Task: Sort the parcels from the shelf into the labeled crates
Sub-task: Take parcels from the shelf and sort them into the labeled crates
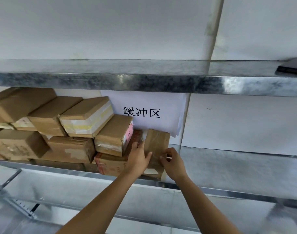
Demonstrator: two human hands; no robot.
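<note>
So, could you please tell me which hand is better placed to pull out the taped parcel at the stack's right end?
Probably the right hand: its fingers pinch the taped parcel at its outer right edge. The left hand lies flat along its left side, against neighbouring boxes.

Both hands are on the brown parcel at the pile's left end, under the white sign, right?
No: the head view shows the left hand and right hand on the brown parcel at the right end of the pile, under the white sign.
</note>
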